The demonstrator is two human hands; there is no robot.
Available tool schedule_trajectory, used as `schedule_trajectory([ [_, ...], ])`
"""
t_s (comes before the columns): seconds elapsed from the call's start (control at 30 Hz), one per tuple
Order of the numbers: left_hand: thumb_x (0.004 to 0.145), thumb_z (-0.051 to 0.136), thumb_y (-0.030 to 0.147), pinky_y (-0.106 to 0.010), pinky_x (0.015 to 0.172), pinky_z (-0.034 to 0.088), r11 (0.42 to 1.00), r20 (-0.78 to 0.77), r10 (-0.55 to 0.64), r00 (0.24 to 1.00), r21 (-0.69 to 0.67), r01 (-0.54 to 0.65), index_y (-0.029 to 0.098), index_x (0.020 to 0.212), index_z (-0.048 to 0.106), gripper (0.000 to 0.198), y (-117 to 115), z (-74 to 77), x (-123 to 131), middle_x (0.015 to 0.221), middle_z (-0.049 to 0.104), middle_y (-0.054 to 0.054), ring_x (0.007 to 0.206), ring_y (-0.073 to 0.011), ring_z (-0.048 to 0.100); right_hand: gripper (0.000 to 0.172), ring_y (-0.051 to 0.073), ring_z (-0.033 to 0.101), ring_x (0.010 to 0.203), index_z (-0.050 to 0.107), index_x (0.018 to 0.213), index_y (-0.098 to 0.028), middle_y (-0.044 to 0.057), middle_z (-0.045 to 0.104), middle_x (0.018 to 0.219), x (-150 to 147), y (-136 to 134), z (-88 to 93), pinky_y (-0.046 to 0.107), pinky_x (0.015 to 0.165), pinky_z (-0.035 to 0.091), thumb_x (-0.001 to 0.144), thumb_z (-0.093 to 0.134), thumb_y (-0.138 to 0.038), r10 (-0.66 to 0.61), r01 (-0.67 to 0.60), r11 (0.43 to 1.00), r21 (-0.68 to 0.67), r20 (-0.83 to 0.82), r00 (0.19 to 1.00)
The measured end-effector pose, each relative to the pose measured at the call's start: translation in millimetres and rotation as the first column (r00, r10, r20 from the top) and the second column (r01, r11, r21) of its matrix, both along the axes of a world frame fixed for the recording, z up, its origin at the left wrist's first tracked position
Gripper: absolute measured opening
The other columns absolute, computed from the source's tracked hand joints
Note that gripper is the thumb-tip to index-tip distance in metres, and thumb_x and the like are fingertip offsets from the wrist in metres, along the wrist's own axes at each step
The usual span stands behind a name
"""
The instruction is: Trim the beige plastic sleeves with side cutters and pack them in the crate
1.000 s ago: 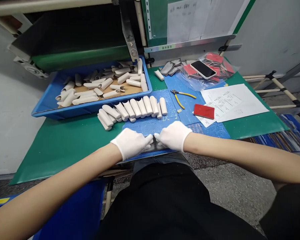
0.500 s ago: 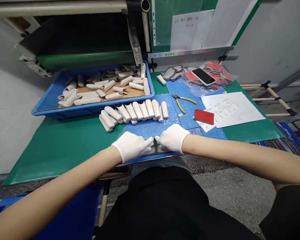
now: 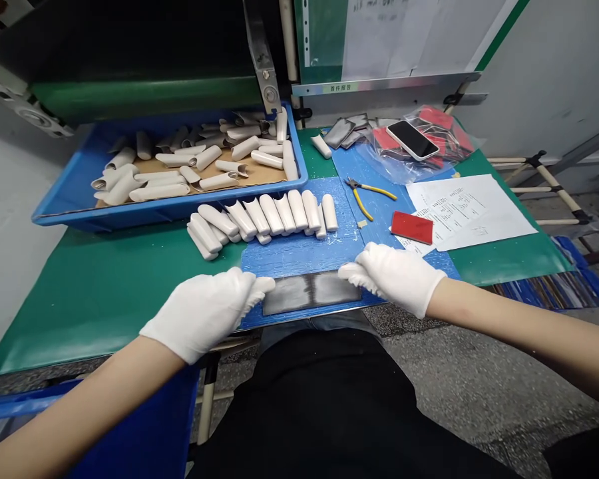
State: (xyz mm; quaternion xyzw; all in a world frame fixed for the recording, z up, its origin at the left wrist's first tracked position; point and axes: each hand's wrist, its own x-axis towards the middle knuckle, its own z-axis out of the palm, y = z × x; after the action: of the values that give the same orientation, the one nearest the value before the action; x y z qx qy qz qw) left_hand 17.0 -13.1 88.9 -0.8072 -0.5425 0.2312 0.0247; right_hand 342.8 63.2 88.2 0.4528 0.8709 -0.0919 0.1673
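Note:
A dark grey strip like sandpaper (image 3: pixel 312 293), with whitish smears, lies along the front edge of the bench. At its left end, my left hand (image 3: pixel 204 306) is closed in a white glove; a pale rounded tip sticks out of the fingers, like the end of a white curved plastic piece. My right hand (image 3: pixel 394 276), gloved too, is closed over the strip's right end with a similar pale tip showing. Most of what each hand holds is hidden by the fingers. Behind the strip stands a row of white curved plastic pieces (image 3: pixel 272 214), side by side.
A blue bin (image 3: pixel 174 208) with many more white pieces stands at the back left, under a green roller (image 3: pixel 150 100). To the right lie yellow-handled cutters (image 3: pixel 374 193), a red block (image 3: pixel 412 227), papers (image 3: pixel 484 213), and a phone (image 3: pixel 412 140) on a plastic bag.
My hands have moved apart from the middle of the dark strip, left hand to the left and right hand to the right, uncovering the strip. The head view has tilted down slightly.

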Motion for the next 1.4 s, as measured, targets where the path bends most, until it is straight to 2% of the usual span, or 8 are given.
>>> schedule_trajectory([
  [0.2, 0.111, 0.035, 0.045, -0.032, 0.055, 0.039, 0.982, -0.058, 0.121, 0.991, -0.142, -0.128, 0.013, 0.129, 0.055, 0.042, 5.9, -15.3, -12.1, 0.08, 0.072, -0.012, 0.069, -0.0343, 0.075, 0.052, 0.027, 0.073, 0.08, 0.045, 0.145, -0.016, 0.01, 0.076, 0.1, 16.6, 9.9, -30.1, 0.032, 0.066, 0.042, 0.104, 0.064, -0.043, -0.137, 0.121, 0.983, -0.138, -0.114, 0.984],
  [0.37, 0.112, 0.028, 0.054, -0.034, 0.06, 0.041, 0.989, 0.118, 0.044, 0.992, -0.147, -0.027, 0.018, 0.121, 0.058, 0.047, 5.0, -16.6, -15.7, 0.094, 0.074, -0.011, 0.075, -0.0308, 0.075, 0.038, 0.024, 0.073, 0.087, 0.058, 0.13, -0.017, 0.011, 0.075, 0.108, 16.8, 7.9, -25.9, 0.032, 0.075, 0.048, 0.113, 0.043, -0.048, -0.113, 0.084, 0.977, -0.195, -0.145, 0.983],
  [0.5, 0.113, 0.022, 0.051, -0.034, 0.056, 0.038, 0.995, 0.094, -0.049, 0.994, -0.08, 0.057, 0.018, 0.116, 0.064, 0.054, 13.1, -14.1, 11.8, 0.095, 0.073, -0.015, 0.073, -0.0303, 0.074, 0.049, 0.03, 0.075, 0.088, 0.057, 0.14, -0.018, 0.014, 0.077, 0.106, -15.2, -5.4, -15.0, 0.035, 0.07, 0.047, 0.112, 0.041, -0.054, 0.064, -0.072, 0.992, -0.1, -0.074, 0.995],
  [0.63, 0.112, 0.028, 0.047, -0.034, 0.056, 0.038, 0.978, 0.058, -0.176, 0.983, -0.103, 0.181, 0.02, 0.13, 0.064, 0.049, 22.0, -8.6, 28.0, 0.082, 0.074, -0.015, 0.066, -0.0309, 0.072, 0.056, 0.035, 0.077, 0.093, 0.037, 0.166, -0.017, 0.02, 0.078, 0.109, -41.8, -15.0, -4.0, 0.04, 0.071, 0.049, 0.112, 0.035, -0.032, 0.241, -0.238, 0.97, -0.049, 0.067, 0.968],
  [0.73, 0.112, 0.027, 0.049, -0.034, 0.056, 0.039, 0.961, 0.044, -0.223, 0.974, -0.156, 0.227, 0.023, 0.122, 0.068, 0.05, 25.7, -4.3, 27.6, 0.076, 0.074, -0.012, 0.062, -0.0298, 0.071, 0.051, 0.038, 0.077, 0.092, 0.053, 0.156, -0.017, 0.019, 0.079, 0.099, -45.2, -12.5, 5.2, 0.042, 0.071, 0.049, 0.111, 0.039, -0.035, 0.277, -0.261, 0.957, -0.123, 0.137, 0.951],
  [0.87, 0.11, 0.036, 0.049, -0.035, 0.061, 0.043, 0.965, 0.026, -0.198, 0.98, -0.171, 0.2, 0.024, 0.136, 0.065, 0.046, 31.3, 0.0, 34.8, 0.088, 0.079, -0.015, 0.071, -0.033, 0.074, 0.046, 0.036, 0.077, 0.096, 0.062, 0.147, -0.02, 0.018, 0.08, 0.099, -49.3, -4.1, 11.0, 0.042, 0.075, 0.049, 0.109, 0.04, -0.03, 0.35, -0.338, 0.935, -0.111, 0.122, 0.929],
  [0.97, 0.109, 0.039, 0.05, -0.033, 0.062, 0.044, 0.962, 0.028, -0.175, 0.984, -0.21, 0.177, 0.027, 0.129, 0.069, 0.043, 32.7, 2.2, 38.9, 0.085, 0.079, -0.013, 0.068, -0.0313, 0.073, 0.042, 0.036, 0.076, 0.097, 0.072, 0.134, -0.021, 0.018, 0.079, 0.097, -51.8, 0.8, 9.9, 0.042, 0.076, 0.049, 0.107, 0.048, -0.043, 0.347, -0.33, 0.935, -0.127, 0.144, 0.927],
  [1.4, 0.108, 0.038, 0.052, -0.032, 0.062, 0.044, 0.971, 0.079, -0.137, 0.987, -0.185, 0.15, 0.029, 0.127, 0.069, 0.043, 27.3, -2.3, 33.4, 0.082, 0.077, -0.012, 0.064, -0.0249, 0.069, 0.049, 0.035, 0.076, 0.098, 0.068, 0.143, -0.024, 0.017, 0.08, 0.099, -49.8, 0.8, 4.2, 0.043, 0.077, 0.051, 0.107, 0.047, -0.048, 0.349, -0.334, 0.935, -0.12, 0.133, 0.928],
])
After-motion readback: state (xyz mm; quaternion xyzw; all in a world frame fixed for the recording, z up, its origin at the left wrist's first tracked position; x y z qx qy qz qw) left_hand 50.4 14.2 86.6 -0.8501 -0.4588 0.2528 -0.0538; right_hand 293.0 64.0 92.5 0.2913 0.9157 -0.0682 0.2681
